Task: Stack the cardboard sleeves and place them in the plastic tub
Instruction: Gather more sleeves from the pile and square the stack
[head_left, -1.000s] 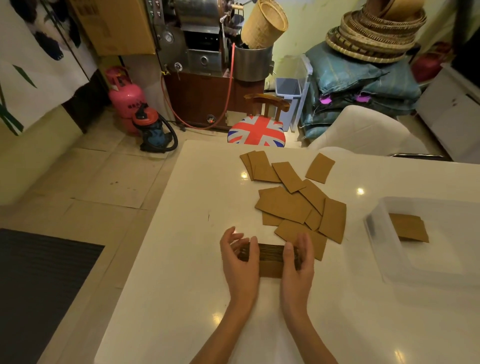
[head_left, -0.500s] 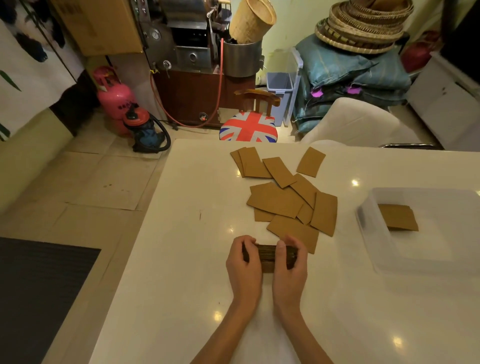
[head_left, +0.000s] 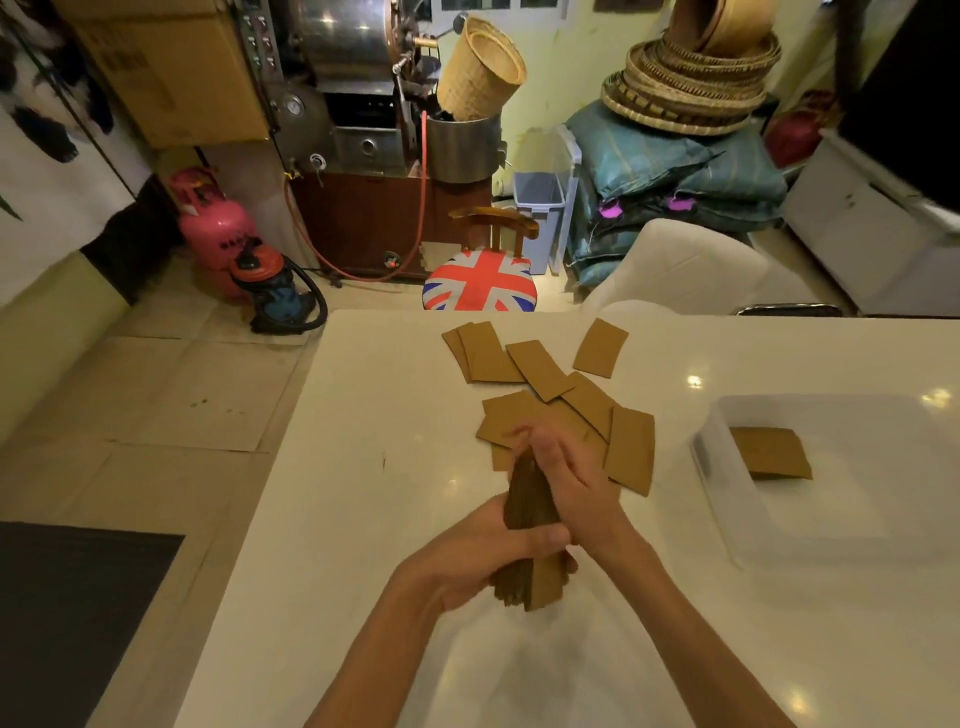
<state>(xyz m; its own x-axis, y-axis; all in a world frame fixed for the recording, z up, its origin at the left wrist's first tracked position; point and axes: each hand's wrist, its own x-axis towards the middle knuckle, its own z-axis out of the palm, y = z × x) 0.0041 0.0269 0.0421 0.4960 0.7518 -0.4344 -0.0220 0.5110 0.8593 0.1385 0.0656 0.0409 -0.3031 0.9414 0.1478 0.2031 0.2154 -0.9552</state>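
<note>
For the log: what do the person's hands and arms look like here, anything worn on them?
Both arms are bare as far as the picture shows them: no sleeves in view. The left hand and right hand wear no gloves. No watch, bracelet or ring shows on either wrist or on the fingers in view. No markings or bandages are visible.

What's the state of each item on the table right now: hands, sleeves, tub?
left hand: closed on the stack, gripping its lower part
right hand: closed on the stack's upper part
stack of sleeves: held on edge, lifted, fanned at the bottom
loose sleeves: scattered flat on the table, overlapping
plastic tub: open, no lid on
sleeves in tub: lying flat against its far side
</note>
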